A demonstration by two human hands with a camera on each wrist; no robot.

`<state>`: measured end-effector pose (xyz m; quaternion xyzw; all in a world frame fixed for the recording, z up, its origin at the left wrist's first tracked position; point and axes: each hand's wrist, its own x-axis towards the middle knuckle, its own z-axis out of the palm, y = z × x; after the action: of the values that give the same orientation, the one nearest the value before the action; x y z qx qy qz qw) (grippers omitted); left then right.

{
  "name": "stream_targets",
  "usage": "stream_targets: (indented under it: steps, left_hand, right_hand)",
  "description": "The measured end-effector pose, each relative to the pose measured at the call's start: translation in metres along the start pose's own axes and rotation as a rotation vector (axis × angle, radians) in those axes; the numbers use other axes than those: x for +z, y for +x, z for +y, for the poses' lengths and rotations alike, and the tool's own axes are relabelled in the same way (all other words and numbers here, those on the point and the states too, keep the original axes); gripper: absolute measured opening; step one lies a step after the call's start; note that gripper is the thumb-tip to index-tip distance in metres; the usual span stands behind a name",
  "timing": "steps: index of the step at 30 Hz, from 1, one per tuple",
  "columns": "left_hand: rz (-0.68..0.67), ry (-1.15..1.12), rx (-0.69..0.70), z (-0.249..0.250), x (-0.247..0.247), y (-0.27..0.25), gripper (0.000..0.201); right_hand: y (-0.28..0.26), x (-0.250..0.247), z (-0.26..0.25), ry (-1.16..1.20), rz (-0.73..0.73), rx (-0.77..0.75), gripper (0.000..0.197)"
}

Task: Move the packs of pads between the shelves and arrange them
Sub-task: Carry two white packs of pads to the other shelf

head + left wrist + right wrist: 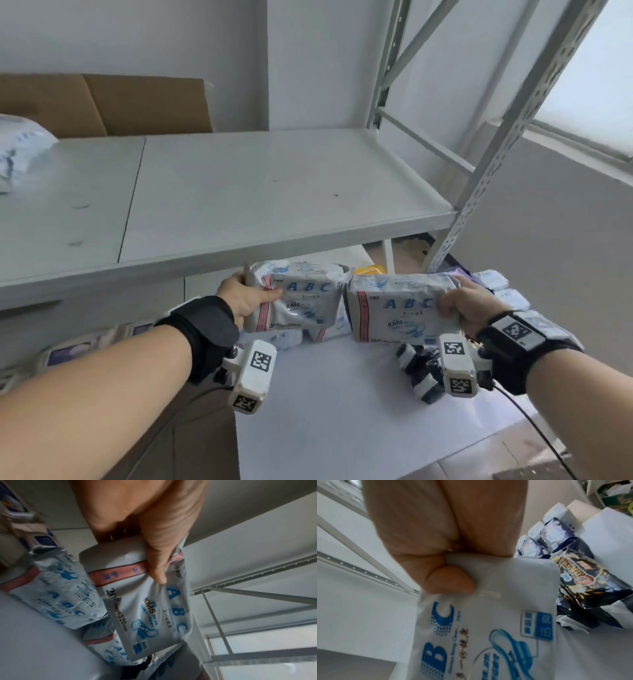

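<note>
White ABC pack [301, 301] gripped by left hand [245, 298]; second pack [397, 313] by right hand [460, 306]; upper shelf [274, 192] bare ahead.

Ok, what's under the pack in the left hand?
Under the pack gripped by the left hand lie more white ABC packs on the lower shelf. How many lie behind it is hidden.

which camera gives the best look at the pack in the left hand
The left wrist view: the pack in the left hand fills the frame, print readable, thumb across its pink band. The head view shows it whole but smaller. The right wrist view doesn't show it.
</note>
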<state>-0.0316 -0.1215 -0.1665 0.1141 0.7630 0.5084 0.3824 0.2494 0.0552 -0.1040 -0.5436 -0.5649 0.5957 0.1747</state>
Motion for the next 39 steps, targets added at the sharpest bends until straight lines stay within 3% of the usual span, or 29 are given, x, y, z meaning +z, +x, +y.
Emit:
stream_targets:
  steps: [7, 10, 16, 21, 28, 33, 39]
  left_hand:
    - [0.108, -0.025, -0.114, -0.056, -0.003, -0.034, 0.053]
    - [0.182, -0.074, -0.159, -0.085, -0.007, -0.044, 0.063]
    - [0.245, -0.023, -0.266, -0.135, -0.006, -0.045, 0.058]
    - [0.301, 0.047, -0.276, -0.168, 0.002, -0.03, 0.05]
    - [0.309, 0.217, -0.25, -0.173, 0.007, -0.01, 0.064]
    - [0.315, 0.429, -0.226, -0.164, 0.012, 0.002, 0.062]
    - [0.316, 0.4, -0.282, -0.164, 0.027, 0.012, 0.055]
  right_hand:
    - [0.063, 0.001, 0.035, -0.253, -0.065, 0.032, 0.057]
    - [0.08, 0.013, 0.052, -0.358, -0.146, 0.043, 0.065]
    - [0.098, 0.034, 0.086, -0.54, -0.232, 0.02, 0.07]
    - [0.109, 0.046, 0.106, -0.611, -0.208, -0.02, 0.08]
    - [0.127, 0.051, 0.117, -0.681, -0.18, -0.102, 0.08]
    - [0.141, 0.05, 0.118, -0.815, -0.153, -0.126, 0.081]
    - [0.151, 0.055, 0.129, -0.883, -0.078, -0.117, 0.074]
